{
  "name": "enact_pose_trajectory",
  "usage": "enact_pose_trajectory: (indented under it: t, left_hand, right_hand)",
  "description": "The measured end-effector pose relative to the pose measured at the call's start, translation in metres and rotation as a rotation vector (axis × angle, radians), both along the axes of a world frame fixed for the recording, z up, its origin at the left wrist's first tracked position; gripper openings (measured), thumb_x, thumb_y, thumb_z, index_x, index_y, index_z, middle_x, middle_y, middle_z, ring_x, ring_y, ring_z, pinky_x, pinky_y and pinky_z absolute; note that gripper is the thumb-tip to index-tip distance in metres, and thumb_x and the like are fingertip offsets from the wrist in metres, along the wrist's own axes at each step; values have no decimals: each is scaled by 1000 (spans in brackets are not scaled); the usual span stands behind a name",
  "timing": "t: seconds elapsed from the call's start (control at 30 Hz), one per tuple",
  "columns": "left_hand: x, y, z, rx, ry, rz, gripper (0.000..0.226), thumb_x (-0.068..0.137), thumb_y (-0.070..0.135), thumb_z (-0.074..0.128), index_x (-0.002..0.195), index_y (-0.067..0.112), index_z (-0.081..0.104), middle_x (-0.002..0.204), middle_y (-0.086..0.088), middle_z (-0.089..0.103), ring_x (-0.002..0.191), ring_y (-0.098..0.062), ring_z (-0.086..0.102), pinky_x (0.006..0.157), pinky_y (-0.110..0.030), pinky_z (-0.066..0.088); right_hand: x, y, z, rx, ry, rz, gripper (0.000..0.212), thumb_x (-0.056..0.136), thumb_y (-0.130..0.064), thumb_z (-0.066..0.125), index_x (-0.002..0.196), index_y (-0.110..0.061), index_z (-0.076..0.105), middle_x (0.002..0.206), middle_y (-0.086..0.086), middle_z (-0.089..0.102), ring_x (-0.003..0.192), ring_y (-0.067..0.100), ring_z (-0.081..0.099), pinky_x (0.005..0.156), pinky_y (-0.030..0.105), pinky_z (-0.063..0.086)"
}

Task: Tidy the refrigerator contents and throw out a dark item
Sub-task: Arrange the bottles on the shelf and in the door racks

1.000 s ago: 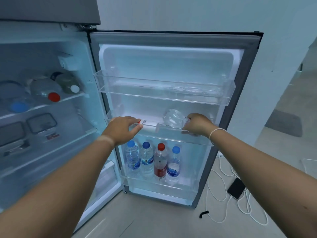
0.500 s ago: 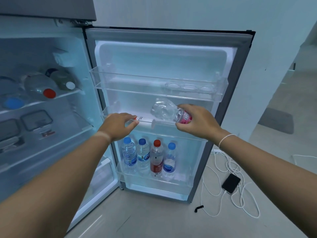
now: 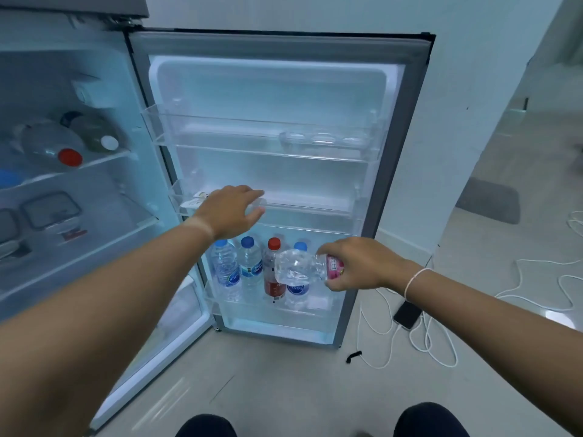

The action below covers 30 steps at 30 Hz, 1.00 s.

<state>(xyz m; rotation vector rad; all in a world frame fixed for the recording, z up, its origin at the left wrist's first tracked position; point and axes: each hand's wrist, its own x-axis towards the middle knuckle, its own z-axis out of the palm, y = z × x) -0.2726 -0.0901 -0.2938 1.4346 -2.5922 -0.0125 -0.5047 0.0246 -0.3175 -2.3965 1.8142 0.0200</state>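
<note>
In the head view, a clear bottle (image 3: pixel 298 270) with a pink label is held on its side by the right hand (image 3: pixel 356 269). The fingers are wrapped around the label end. The bottle is in the air, in front of the bottom door shelf (image 3: pixel 271 305), where four bottles (image 3: pixel 249 266) stand upright. It looks crinkled and empty, so it is judged to be light and soft. It could be squashed by a hard squeeze, and its wet-looking plastic could be slippery. The label end looks like the best place to be held.

The left hand (image 3: pixel 228 209) is laid flat over the middle door shelf (image 3: pixel 315 209), fingers partly spread. Something clear is seen just under the fingertips, but whether it is gripped cannot be told.

No dark item for throwing out can be picked out for sure. The fridge inside (image 3: pixel 63 171) is blurry at the left, and its bottles and boxes are hard to make out. The bottle's cap is hidden by the right hand.
</note>
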Motion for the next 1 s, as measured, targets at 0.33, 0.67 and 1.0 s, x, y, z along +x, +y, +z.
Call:
enact_pose_trajectory:
  t: [0.33,0.67,1.0]
  left_hand:
    - [-28,-7,-23,-221,-95,-176,71,84,47,3,123,19,56,113,-6,70,105,-34,53,90,-41,41]
    - [-25,-14,-29,-285,-55,-210,56,91,43,16,111,17,61,102,-4,72,104,-35,56,82,-41,42]
    - [-28,-17,-34,-328,-15,-185,46,92,39,23,104,17,61,98,-1,72,104,-33,59,81,-42,43]
  right_hand:
    - [-16,-39,-71,299,105,-251,52,71,-49,68,112,-20,58,112,5,62,82,21,52,67,27,43]
    - [-10,-92,-123,236,210,-242,47,71,-49,69,107,-19,63,114,6,64,104,26,62,79,29,47]
    - [2,-115,-164,282,270,-190,47,73,-27,76,115,-10,63,122,12,61,109,31,62,88,33,50]
